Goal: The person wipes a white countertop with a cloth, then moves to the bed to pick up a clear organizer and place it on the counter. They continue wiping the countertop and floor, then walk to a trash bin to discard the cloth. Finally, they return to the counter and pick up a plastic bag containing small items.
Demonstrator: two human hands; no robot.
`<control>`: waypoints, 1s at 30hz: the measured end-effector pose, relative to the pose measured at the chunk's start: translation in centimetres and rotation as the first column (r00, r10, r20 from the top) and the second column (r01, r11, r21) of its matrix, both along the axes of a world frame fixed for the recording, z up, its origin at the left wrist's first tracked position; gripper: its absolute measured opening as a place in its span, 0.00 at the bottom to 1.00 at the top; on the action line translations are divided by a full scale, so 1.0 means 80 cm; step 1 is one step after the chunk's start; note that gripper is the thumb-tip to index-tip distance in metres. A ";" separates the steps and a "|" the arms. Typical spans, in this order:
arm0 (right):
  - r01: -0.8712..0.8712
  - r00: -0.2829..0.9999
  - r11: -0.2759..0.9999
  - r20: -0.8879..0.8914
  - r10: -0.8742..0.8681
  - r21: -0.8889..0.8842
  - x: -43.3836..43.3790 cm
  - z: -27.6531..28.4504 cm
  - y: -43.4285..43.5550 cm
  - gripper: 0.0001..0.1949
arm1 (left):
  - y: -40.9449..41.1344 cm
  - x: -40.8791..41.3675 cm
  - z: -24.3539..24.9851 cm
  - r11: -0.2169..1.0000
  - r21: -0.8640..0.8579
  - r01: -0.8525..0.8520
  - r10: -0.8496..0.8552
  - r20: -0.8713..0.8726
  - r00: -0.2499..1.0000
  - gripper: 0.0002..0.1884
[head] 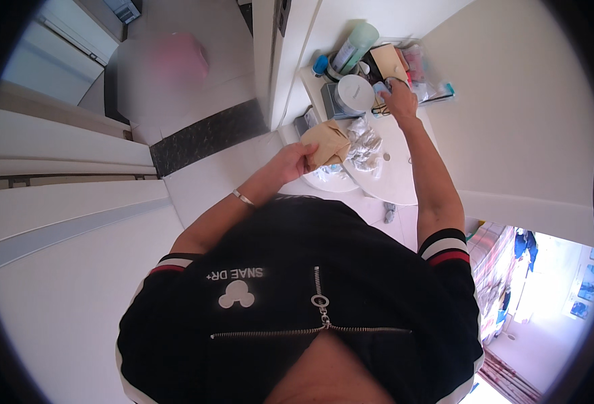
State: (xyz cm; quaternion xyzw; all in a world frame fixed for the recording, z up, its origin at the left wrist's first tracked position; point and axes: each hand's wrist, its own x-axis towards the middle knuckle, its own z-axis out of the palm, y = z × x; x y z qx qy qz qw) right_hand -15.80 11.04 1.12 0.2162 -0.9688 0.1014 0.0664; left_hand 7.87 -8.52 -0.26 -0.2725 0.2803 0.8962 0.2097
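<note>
My left hand (295,160) pinches a folded brown paper packet (325,145) by its near edge, over the front left of a white corner shelf (395,177). A crumpled clear-white plastic bag (366,146) lies just right of the packet. My right hand (402,103) reaches to the back of the shelf, its fingers down among small items. Beside its thumb is a pale blue item (380,90). A tan card or envelope (390,60) stands just beyond the fingers. The fingertips are partly hidden, so whether they hold anything is unclear.
A green cylindrical bottle (357,45), a blue-capped container (320,65) and a white round tub (355,95) stand on the shelf. Clear plastic packaging (418,63) fills the back right. A door frame (266,60) rises at left. A lower shelf (332,183) holds plastic wrapping.
</note>
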 end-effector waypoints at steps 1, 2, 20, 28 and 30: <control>-0.011 0.999 0.996 -0.047 0.007 -0.090 0.005 0.005 -0.001 0.14 | 0.001 0.001 -0.001 1.000 -0.010 -0.001 0.001 0.008 1.000 0.13; -0.022 0.995 0.984 -0.095 0.005 -0.178 0.009 0.013 0.001 0.12 | -0.001 0.001 -0.001 1.000 -0.004 -0.005 0.005 -0.002 1.000 0.13; 0.475 0.819 0.872 0.421 -0.389 -0.117 0.236 -0.045 0.072 0.14 | 0.032 -0.025 -0.002 0.983 -0.028 0.181 -0.179 0.067 0.982 0.19; 0.484 0.861 0.714 0.421 -0.285 -0.506 0.172 0.011 0.095 0.10 | 0.031 -0.021 -0.023 0.980 0.000 0.197 -0.197 0.016 0.980 0.19; 0.387 0.911 0.763 0.343 -0.229 -0.517 0.135 0.035 0.079 0.11 | 0.027 -0.020 -0.025 0.982 -0.013 0.190 -0.190 0.012 0.982 0.19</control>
